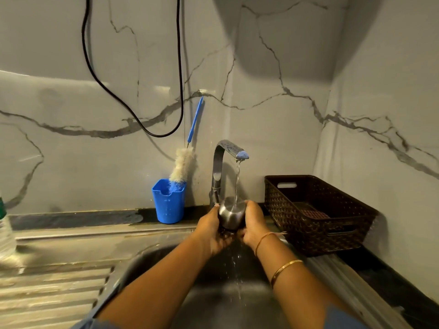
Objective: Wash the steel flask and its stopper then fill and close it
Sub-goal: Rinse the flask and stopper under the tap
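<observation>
Both hands hold a rounded steel piece (231,213) under the running tap (231,150), above the sink basin (152,262). It looks like the flask's steel cap or stopper; I cannot tell which. My left hand (211,230) grips its left side and my right hand (254,224) its right side. Water falls onto its top and drips off below my hands into the basin. The flask body is not in view.
A blue cup (169,201) with a bottle brush (184,162) stands behind the sink, left of the tap. To the right sits a dark brown woven basket (318,212). A plastic bottle (6,231) stands at the far left by the ribbed drainboard (52,293). A black cable (133,110) hangs on the wall.
</observation>
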The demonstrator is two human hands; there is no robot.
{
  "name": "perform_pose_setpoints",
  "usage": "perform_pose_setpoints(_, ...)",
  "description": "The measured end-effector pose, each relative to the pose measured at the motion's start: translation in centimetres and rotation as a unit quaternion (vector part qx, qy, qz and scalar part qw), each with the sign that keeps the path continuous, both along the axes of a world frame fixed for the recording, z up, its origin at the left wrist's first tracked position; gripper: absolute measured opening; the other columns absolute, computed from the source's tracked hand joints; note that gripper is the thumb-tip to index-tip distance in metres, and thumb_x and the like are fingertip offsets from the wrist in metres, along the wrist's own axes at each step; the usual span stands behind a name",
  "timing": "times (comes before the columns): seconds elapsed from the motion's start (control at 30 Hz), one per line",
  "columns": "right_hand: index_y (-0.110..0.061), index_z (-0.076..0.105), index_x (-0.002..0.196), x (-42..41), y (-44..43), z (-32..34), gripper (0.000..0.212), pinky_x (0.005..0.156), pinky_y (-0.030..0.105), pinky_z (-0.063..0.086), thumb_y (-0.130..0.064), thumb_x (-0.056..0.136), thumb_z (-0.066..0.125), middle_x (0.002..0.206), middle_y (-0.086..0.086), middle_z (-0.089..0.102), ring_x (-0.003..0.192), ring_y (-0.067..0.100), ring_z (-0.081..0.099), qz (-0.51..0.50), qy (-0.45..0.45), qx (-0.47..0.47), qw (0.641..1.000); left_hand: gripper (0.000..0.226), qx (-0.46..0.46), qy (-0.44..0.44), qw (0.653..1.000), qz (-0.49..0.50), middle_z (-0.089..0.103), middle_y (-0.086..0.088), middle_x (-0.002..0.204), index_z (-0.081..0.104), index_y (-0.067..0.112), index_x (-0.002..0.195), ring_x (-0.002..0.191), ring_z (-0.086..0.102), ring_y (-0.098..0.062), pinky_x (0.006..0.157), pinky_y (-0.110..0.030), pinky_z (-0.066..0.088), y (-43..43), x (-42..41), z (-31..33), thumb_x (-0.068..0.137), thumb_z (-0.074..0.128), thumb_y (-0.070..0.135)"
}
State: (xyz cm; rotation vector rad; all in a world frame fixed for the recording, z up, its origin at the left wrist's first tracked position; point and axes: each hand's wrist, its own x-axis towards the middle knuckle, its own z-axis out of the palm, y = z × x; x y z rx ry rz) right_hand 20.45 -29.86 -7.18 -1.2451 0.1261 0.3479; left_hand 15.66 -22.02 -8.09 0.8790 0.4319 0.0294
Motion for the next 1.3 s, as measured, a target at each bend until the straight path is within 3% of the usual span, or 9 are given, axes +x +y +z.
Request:
perform_pose_setpoints(0.1,-0.009,0.061,0.104,0.7,0.7,-0.5,0.049,0.079,0.037,0.051,-0.045,0.099,0.028,0.1,0.013,0.063,0.093,0.029,0.061,-0.063,-0.165,-0.295,0.939,0.032,0.005,0.026,0.998,0.054,0.063,-0.021,0.109,0.056,0.009,0.115,0.094,0.065,-0.033,0.078,-0.044,0.057,-0.1,0.5,-0.5,0.095,0.05,0.034)
perform_pose_setpoints(0.27,-0.018,0.061,0.108,-0.8,0.2,-2.3,0.059,0.068,0.027,0.048,-0.053,0.092,0.016,0.098,0.002,0.064,0.088,0.016,0.059,-0.013,-0.593,-0.476,0.649,0.032,0.078,-0.024,0.995,0.065,0.065,-0.012,0.089,0.061,0.005,0.114,0.084,0.063,-0.025,0.083,-0.04,0.053,-0.5,0.2,-0.5,0.099,0.043,0.028)
perform_pose_setpoints(0.47,-0.012,0.058,0.102,0.5,0.0,-0.3,0.043,0.066,0.028,0.047,-0.05,0.094,0.039,0.098,0.011,0.061,0.088,0.025,0.059,0.039,-0.127,-0.28,0.951,0.03,0.211,-0.133,0.968,0.033,0.063,-0.016,0.102,0.059,0.012,0.099,0.095,0.062,-0.026,0.078,-0.037,0.054,-1.3,-0.2,-0.6,0.101,0.035,0.029)
perform_pose_setpoints(0.53,-0.013,0.056,0.112,0.2,0.0,-0.5,0.047,0.068,0.028,0.047,-0.053,0.095,0.036,0.101,0.008,0.062,0.091,0.024,0.06,0.022,-0.244,-0.412,0.878,0.032,0.226,-0.135,0.964,0.042,0.063,-0.012,0.097,0.059,0.013,0.097,0.095,0.061,-0.024,0.083,-0.037,0.052,-1.1,-0.1,-0.6,0.102,0.033,0.029)
perform_pose_setpoints(0.63,-0.017,0.054,0.115,-0.4,-0.8,-1.1,0.044,0.073,0.037,0.053,-0.051,0.096,0.034,0.102,0.006,0.064,0.089,0.025,0.063,-0.034,-0.517,-0.572,0.636,0.037,0.177,-0.106,0.978,0.027,0.065,-0.01,0.093,0.061,0.009,0.108,0.09,0.062,-0.02,0.075,-0.033,0.051,-0.7,-0.2,-0.4,0.102,0.032,0.031)
perform_pose_setpoints(0.67,-0.018,0.055,0.113,-0.3,-0.9,-1.1,0.043,0.074,0.038,0.054,-0.051,0.095,0.035,0.101,0.006,0.064,0.089,0.026,0.063,-0.017,-0.525,-0.568,0.633,0.037,0.167,-0.099,0.981,0.018,0.066,-0.012,0.094,0.06,0.009,0.111,0.09,0.062,-0.021,0.073,-0.033,0.052,-0.6,-0.2,-0.4,0.102,0.032,0.032)
perform_pose_setpoints(0.77,-0.017,0.058,0.106,-0.3,-1.7,0.1,0.044,0.07,0.038,0.059,-0.056,0.091,0.045,0.097,0.009,0.065,0.081,0.025,0.067,0.156,-0.29,-0.425,0.844,0.036,0.19,-0.093,0.977,0.01,0.066,-0.018,0.099,0.06,0.009,0.106,0.089,0.065,-0.026,0.077,-0.041,0.055,0.0,-0.2,-0.8,0.102,0.033,0.032)
perform_pose_setpoints(0.83,-0.019,0.055,0.116,-0.1,-3.1,1.1,0.044,0.067,0.034,0.059,-0.053,0.088,0.053,0.1,0.013,0.063,0.077,0.023,0.067,0.307,-0.119,-0.274,0.904,0.034,0.234,-0.099,0.967,-0.007,0.065,-0.016,0.106,0.061,0.012,0.103,0.1,0.062,-0.026,0.092,-0.041,0.049,0.3,-0.1,-1.1,0.101,0.034,0.032)
perform_pose_setpoints(1.3,-0.024,0.048,0.101,-1.0,-4.3,-0.9,0.029,0.08,0.031,0.055,-0.028,0.082,0.07,0.109,0.004,0.055,0.097,0.02,0.058,0.225,-0.374,-0.328,0.838,0.023,0.386,0.019,0.909,0.158,0.056,-0.01,0.105,0.05,0.006,0.118,0.088,0.052,-0.016,0.077,-0.027,0.04,4.6,1.8,-1.3,0.099,0.039,0.015)
